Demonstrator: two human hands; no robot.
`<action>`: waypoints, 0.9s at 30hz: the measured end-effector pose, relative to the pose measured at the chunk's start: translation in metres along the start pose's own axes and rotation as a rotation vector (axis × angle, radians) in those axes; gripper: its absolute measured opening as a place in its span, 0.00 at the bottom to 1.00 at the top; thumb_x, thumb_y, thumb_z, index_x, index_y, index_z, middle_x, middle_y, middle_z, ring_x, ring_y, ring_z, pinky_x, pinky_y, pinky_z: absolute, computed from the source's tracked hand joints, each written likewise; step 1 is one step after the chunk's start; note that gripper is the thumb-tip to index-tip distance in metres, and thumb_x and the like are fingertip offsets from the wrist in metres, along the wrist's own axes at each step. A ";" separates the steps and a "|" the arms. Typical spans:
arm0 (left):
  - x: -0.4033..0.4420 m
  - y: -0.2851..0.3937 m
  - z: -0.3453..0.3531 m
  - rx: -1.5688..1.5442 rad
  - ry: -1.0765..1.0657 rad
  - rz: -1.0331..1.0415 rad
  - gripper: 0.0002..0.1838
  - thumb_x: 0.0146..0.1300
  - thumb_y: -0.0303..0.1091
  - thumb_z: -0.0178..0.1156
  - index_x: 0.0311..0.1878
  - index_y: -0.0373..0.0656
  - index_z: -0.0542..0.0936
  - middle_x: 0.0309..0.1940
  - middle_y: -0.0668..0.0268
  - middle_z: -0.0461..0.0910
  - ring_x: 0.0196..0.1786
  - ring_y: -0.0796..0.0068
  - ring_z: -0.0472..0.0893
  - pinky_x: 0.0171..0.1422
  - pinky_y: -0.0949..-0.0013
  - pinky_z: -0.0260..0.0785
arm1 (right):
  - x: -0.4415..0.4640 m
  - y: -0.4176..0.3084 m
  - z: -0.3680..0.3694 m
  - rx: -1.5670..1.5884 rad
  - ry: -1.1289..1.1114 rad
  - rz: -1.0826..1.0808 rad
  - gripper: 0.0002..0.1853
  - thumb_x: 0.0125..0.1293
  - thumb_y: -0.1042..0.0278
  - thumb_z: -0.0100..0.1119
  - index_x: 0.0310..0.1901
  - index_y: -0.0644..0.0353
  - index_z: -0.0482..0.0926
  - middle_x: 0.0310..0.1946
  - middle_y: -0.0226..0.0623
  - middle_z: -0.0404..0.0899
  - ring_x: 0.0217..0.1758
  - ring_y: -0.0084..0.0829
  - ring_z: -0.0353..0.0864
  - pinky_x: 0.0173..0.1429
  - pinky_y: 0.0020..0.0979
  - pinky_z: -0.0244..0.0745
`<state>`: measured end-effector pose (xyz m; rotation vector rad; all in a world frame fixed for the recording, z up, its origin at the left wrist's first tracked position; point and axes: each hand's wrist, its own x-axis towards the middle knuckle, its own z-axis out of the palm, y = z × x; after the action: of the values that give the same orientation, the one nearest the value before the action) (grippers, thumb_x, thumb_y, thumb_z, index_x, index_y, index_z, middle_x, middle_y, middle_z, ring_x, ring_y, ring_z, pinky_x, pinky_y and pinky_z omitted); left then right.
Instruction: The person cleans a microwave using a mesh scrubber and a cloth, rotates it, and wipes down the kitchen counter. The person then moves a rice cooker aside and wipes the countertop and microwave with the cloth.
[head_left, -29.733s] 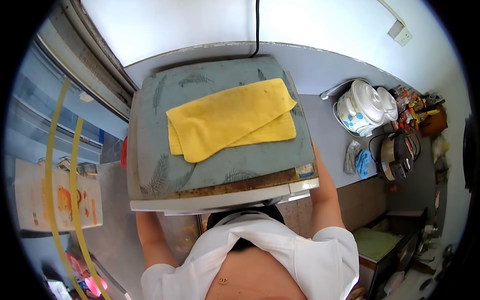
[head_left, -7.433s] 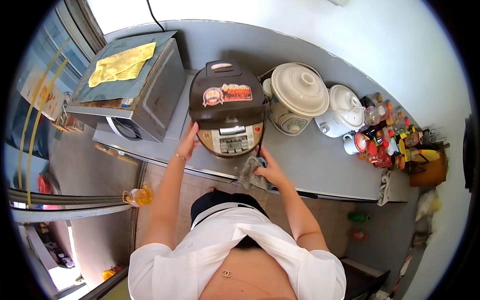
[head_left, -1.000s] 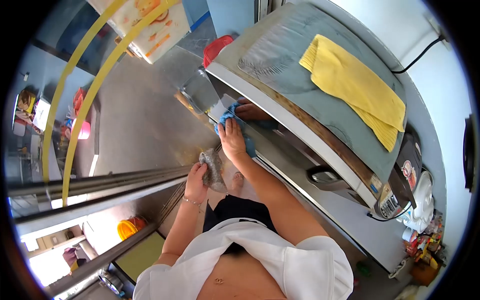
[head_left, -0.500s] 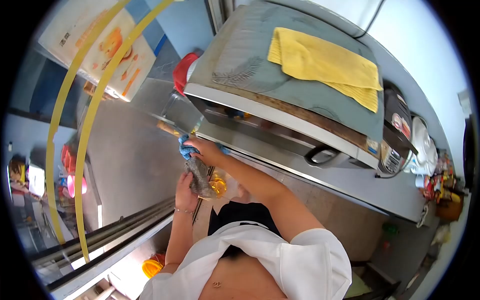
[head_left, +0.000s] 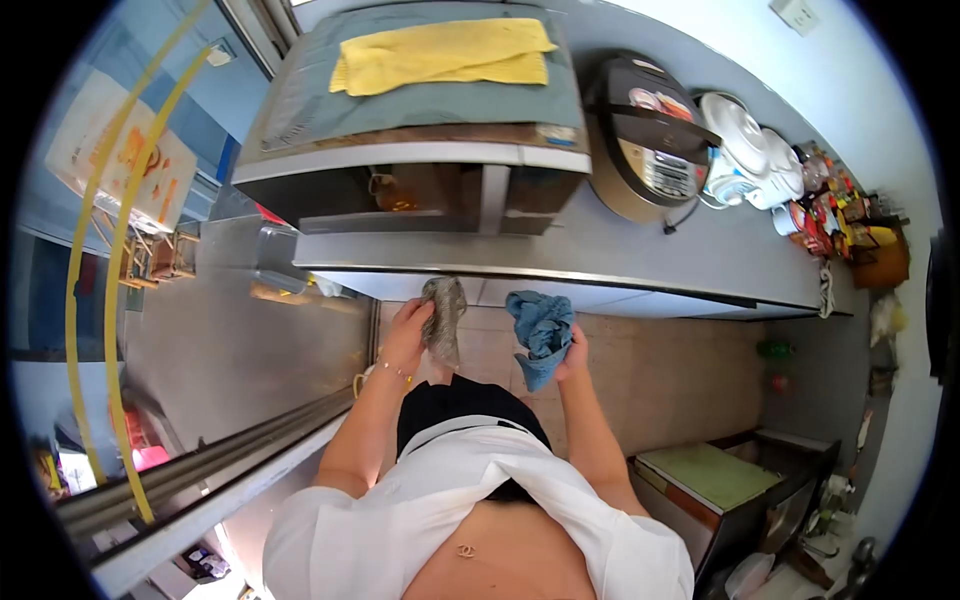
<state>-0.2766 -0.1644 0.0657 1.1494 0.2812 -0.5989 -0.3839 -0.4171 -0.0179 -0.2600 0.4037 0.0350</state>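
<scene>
Both arms reach forward, the hands apart in front of the counter edge. My left hand (head_left: 405, 338) grips a grey-brown cloth (head_left: 444, 312) that hangs down beside its fingers. In my right hand (head_left: 574, 355) is a crumpled blue cloth (head_left: 541, 328), drooping below the grip. Part of each hand's fingers is hidden behind the fabric. On the microwave (head_left: 400, 190) just beyond, a folded yellow towel (head_left: 440, 56) lies on the grey-green cover.
A rice cooker (head_left: 640, 150) and white appliances (head_left: 740, 140) stand right of the microwave on the counter (head_left: 680, 255). Left are a clear plastic container (head_left: 277, 250) on a metallic surface and yellow-taped glass. A green-topped cabinet (head_left: 705, 475) is low at right.
My hands have moved apart, each with its cloth; the blue cloth has gone right, away from the grey-brown one. The view has turned right, bringing the rice cooker further in.
</scene>
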 end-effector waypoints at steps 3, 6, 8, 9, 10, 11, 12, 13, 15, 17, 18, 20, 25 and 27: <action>-0.008 -0.036 0.058 0.069 -0.084 -0.038 0.16 0.62 0.37 0.54 0.49 0.38 0.72 0.41 0.67 0.75 0.44 0.79 0.73 0.47 0.73 0.66 | -0.043 -0.024 -0.041 0.037 0.031 -0.109 0.25 0.60 0.56 0.40 0.53 0.65 0.70 0.49 0.43 0.75 0.52 0.41 0.73 0.57 0.42 0.69; -0.021 -0.076 0.104 0.135 -0.160 -0.112 0.13 0.63 0.35 0.52 0.48 0.39 0.72 0.40 0.67 0.75 0.44 0.78 0.74 0.47 0.74 0.67 | -0.081 -0.043 -0.054 0.045 0.048 -0.134 0.24 0.60 0.59 0.42 0.54 0.64 0.69 0.48 0.43 0.75 0.51 0.40 0.74 0.55 0.41 0.70; -0.033 -0.095 0.120 0.153 -0.182 -0.125 0.14 0.63 0.36 0.53 0.48 0.40 0.73 0.40 0.69 0.76 0.42 0.80 0.74 0.44 0.75 0.67 | -0.093 -0.053 -0.056 -0.033 0.040 -0.136 0.23 0.60 0.62 0.44 0.55 0.63 0.67 0.49 0.43 0.74 0.50 0.39 0.74 0.54 0.40 0.71; -0.038 -0.104 0.124 0.155 -0.188 -0.122 0.14 0.62 0.37 0.54 0.49 0.41 0.73 0.40 0.70 0.76 0.41 0.81 0.74 0.43 0.75 0.67 | -0.094 -0.059 -0.056 -0.109 0.034 -0.149 0.23 0.60 0.63 0.45 0.56 0.62 0.66 0.49 0.43 0.74 0.50 0.39 0.75 0.53 0.39 0.72; -0.043 -0.109 0.128 0.156 -0.196 -0.116 0.14 0.62 0.37 0.55 0.49 0.43 0.73 0.40 0.72 0.76 0.41 0.81 0.74 0.42 0.74 0.67 | -0.093 -0.065 -0.050 -0.189 0.025 -0.162 0.23 0.60 0.65 0.46 0.57 0.61 0.65 0.49 0.43 0.74 0.49 0.38 0.75 0.53 0.38 0.72; -0.048 -0.112 0.130 0.168 -0.161 -0.092 0.14 0.62 0.37 0.54 0.49 0.42 0.73 0.40 0.71 0.76 0.41 0.81 0.74 0.42 0.74 0.67 | -0.091 -0.073 -0.043 -0.200 -0.071 -0.118 0.23 0.59 0.72 0.48 0.59 0.59 0.63 0.48 0.43 0.73 0.47 0.37 0.76 0.51 0.37 0.73; -0.054 -0.111 0.128 0.181 -0.126 -0.069 0.14 0.62 0.36 0.54 0.48 0.42 0.74 0.40 0.71 0.76 0.41 0.81 0.74 0.42 0.74 0.68 | -0.087 -0.077 -0.030 -0.259 -0.062 -0.098 0.23 0.59 0.72 0.49 0.58 0.59 0.64 0.47 0.42 0.74 0.46 0.35 0.76 0.49 0.37 0.74; -0.059 -0.111 0.124 0.196 -0.091 -0.050 0.13 0.62 0.36 0.54 0.48 0.42 0.74 0.40 0.70 0.76 0.40 0.81 0.74 0.42 0.74 0.68 | -0.081 -0.078 -0.017 -0.315 -0.048 -0.079 0.22 0.59 0.73 0.50 0.57 0.59 0.64 0.46 0.41 0.74 0.45 0.34 0.76 0.48 0.36 0.74; -0.066 -0.110 0.111 0.094 -0.066 -0.044 0.13 0.62 0.35 0.54 0.47 0.41 0.74 0.40 0.69 0.76 0.41 0.80 0.74 0.42 0.74 0.68 | -0.068 -0.083 0.018 -0.438 -0.051 -0.053 0.21 0.59 0.74 0.52 0.56 0.60 0.66 0.43 0.39 0.75 0.42 0.32 0.76 0.45 0.34 0.75; -0.070 -0.107 0.096 0.031 -0.043 0.006 0.13 0.63 0.35 0.53 0.47 0.38 0.73 0.39 0.67 0.76 0.41 0.78 0.75 0.43 0.73 0.69 | -0.047 -0.089 0.060 -0.574 -0.088 -0.092 0.21 0.57 0.75 0.56 0.54 0.61 0.68 0.41 0.37 0.75 0.40 0.30 0.76 0.43 0.32 0.74; -0.074 -0.103 0.091 0.024 -0.014 0.008 0.13 0.63 0.35 0.52 0.47 0.38 0.72 0.39 0.67 0.75 0.41 0.78 0.74 0.43 0.73 0.69 | -0.034 -0.092 0.080 -0.646 -0.106 -0.142 0.21 0.55 0.75 0.58 0.53 0.61 0.69 0.40 0.36 0.75 0.39 0.29 0.76 0.42 0.31 0.74; -0.082 -0.094 0.083 0.009 0.041 0.015 0.13 0.63 0.34 0.52 0.48 0.38 0.72 0.39 0.67 0.75 0.41 0.78 0.74 0.43 0.73 0.68 | -0.003 -0.095 0.113 -0.738 -0.190 -0.382 0.22 0.52 0.73 0.63 0.50 0.60 0.71 0.42 0.37 0.74 0.42 0.30 0.74 0.47 0.32 0.72; -0.084 -0.089 0.050 -0.062 0.108 0.064 0.10 0.64 0.32 0.51 0.46 0.39 0.72 0.41 0.67 0.76 0.43 0.76 0.75 0.47 0.71 0.69 | 0.030 -0.090 0.193 -1.198 -0.065 -1.385 0.20 0.46 0.69 0.67 0.44 0.54 0.76 0.45 0.40 0.68 0.49 0.37 0.70 0.53 0.34 0.66; -0.085 -0.084 0.043 -0.080 0.153 0.061 0.09 0.64 0.31 0.51 0.45 0.40 0.72 0.40 0.67 0.76 0.42 0.77 0.75 0.46 0.72 0.69 | 0.040 -0.082 0.212 -1.355 0.014 -1.720 0.19 0.43 0.68 0.68 0.41 0.51 0.77 0.44 0.42 0.67 0.46 0.45 0.69 0.50 0.37 0.66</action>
<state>-0.3981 -0.2011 0.0612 1.1237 0.3963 -0.4434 -0.2590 -0.4431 0.1746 -1.8665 -0.0063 -1.4290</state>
